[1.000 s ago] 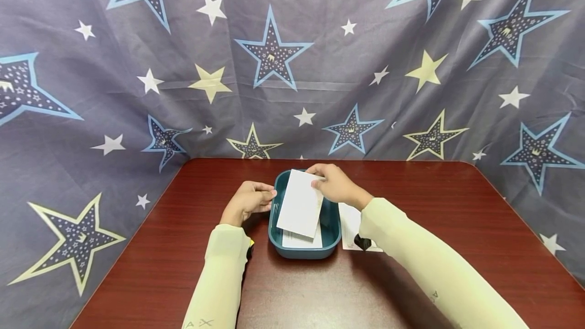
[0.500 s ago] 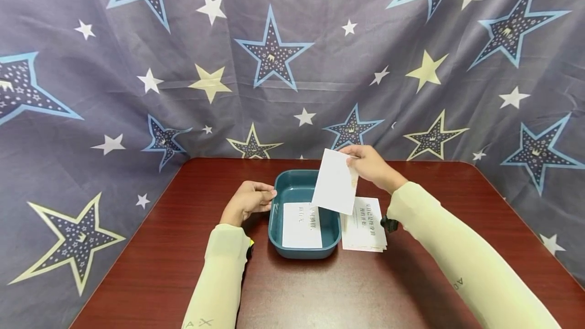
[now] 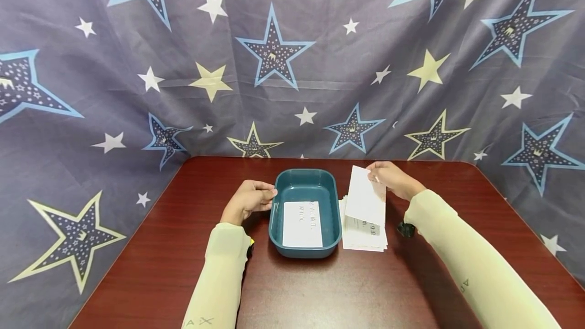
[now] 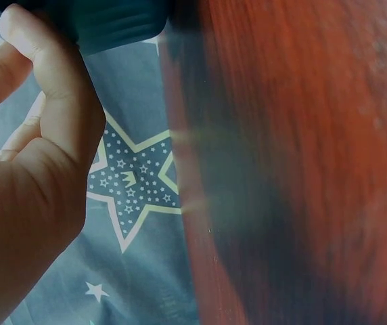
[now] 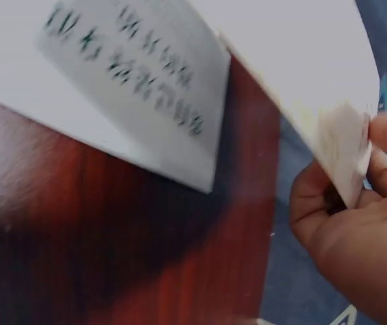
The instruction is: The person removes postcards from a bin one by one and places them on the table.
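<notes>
A teal plastic basin [image 3: 304, 252] stands on the table, with a white card [image 3: 301, 232] bearing dark writing flat on its floor. My left hand [image 3: 247, 201] holds the basin's left side, thumb and fingertips at the rim. In the left wrist view that hand's thumb [image 4: 58, 74] overlaps the basin wall [image 4: 122, 30]. My right hand [image 3: 394, 179] pinches another white card [image 3: 364, 194] by its far right edge. This card hangs tilted over a pile of white cards [image 3: 361, 240] right of the basin. Written lines on the pile's top card [image 5: 139, 81] show in the right wrist view.
The table [image 3: 301, 298] is dark red wood with a shiny patch at the front. A grey star-patterned cloth [image 3: 320, 80] hangs behind and on both sides of it. Both arms wear pale yellow sleeves [image 3: 215, 273].
The right hand has carried its white card from over the basin rightwards to above the pile, uncovering the card in the basin. The left hand has stayed at the basin's rim.
</notes>
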A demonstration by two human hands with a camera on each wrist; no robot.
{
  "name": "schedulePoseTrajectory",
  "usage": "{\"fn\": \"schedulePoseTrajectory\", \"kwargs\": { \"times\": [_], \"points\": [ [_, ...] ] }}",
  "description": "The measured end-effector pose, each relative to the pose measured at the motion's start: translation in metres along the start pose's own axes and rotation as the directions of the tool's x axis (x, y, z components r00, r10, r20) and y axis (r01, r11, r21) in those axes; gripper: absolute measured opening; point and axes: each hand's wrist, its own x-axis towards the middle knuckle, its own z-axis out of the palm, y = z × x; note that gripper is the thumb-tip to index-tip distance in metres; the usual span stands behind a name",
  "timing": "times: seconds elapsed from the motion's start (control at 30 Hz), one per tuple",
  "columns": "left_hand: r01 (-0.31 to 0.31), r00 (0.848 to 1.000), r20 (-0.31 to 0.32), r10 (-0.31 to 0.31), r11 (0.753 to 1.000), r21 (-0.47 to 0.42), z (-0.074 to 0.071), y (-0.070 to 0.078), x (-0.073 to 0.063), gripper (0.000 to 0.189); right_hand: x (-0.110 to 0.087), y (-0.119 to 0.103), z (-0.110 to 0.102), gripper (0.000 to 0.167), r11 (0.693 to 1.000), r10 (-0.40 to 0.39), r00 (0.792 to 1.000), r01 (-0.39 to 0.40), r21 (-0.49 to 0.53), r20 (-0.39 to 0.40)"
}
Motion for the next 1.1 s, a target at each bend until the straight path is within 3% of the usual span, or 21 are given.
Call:
{"fn": "schedulePoseTrajectory", "kwargs": {
  "times": [0.3,0.53,0.6,0.77,1.1],
  "points": [
    [-0.001,1.000,-0.001,0.001,1.000,-0.010,0.001,0.000,0.000,0.035,0.001,0.028,0.011,0.027,0.970,-0.024,0.994,0.049,-0.236,0.107],
    [0.007,1.000,0.003,-0.007,1.000,-0.029,0.000,-0.001,0.000,0.037,0.001,0.032,0.020,0.043,0.958,-0.020,0.992,0.056,-0.283,0.128],
    [0.008,1.000,0.005,-0.008,1.000,-0.028,0.000,0.000,0.000,0.037,-0.001,0.032,0.022,0.050,0.939,-0.034,0.992,0.073,-0.337,0.119],
    [0.008,1.000,0.003,-0.008,1.000,-0.020,-0.001,-0.001,0.000,0.035,-0.006,0.031,0.024,0.060,0.853,-0.040,0.995,0.080,-0.515,0.089],
    [0.012,1.000,-0.001,-0.012,1.000,-0.025,0.000,-0.001,0.002,0.036,-0.009,0.022,0.027,0.063,0.748,-0.089,0.994,0.106,-0.656,0.059]
  ]
}}
